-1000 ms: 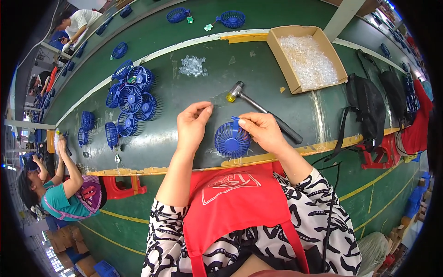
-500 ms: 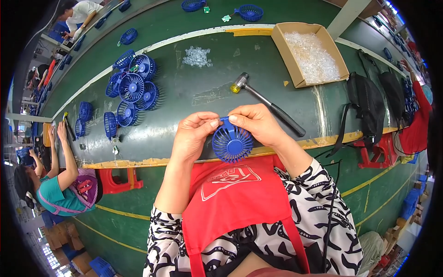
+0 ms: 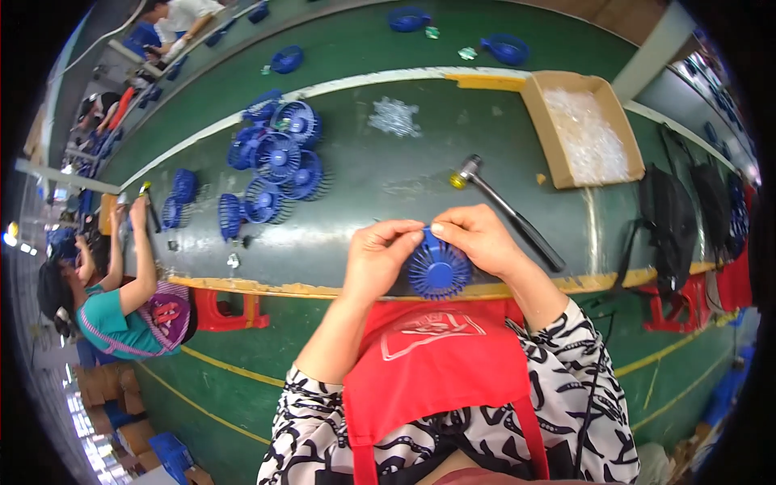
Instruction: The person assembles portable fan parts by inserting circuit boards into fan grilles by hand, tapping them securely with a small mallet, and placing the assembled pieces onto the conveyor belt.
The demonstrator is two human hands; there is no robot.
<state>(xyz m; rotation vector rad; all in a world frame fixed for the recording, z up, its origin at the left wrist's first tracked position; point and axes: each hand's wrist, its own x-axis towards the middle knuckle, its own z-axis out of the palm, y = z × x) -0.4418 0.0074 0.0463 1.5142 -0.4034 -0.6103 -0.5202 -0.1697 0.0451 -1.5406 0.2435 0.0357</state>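
Between my hands, at the table's near edge, is a blue fan head [image 3: 440,273] with a round slotted grille and a short neck at the top. My right hand [image 3: 482,239] grips the neck between thumb and fingers. My left hand [image 3: 380,255] is closed in a pinch against the other side of the neck. Whatever its fingertips hold is too small to make out. Beyond my right hand lies a hammer [image 3: 517,214] with a black handle and a yellow-tipped head.
Several blue fan cages [image 3: 277,157] are grouped at left. A pile of small clear pieces [image 3: 394,117] lies ahead; a cardboard box [image 3: 540,129] holds more. Black bags [image 3: 669,218] rest at right. A co-worker in teal [image 3: 129,319] sits at far left.
The whole scene has shifted right and down in the picture as the head view moved. Both hands stay at the fan's neck, with the fingertips slightly rearranged.
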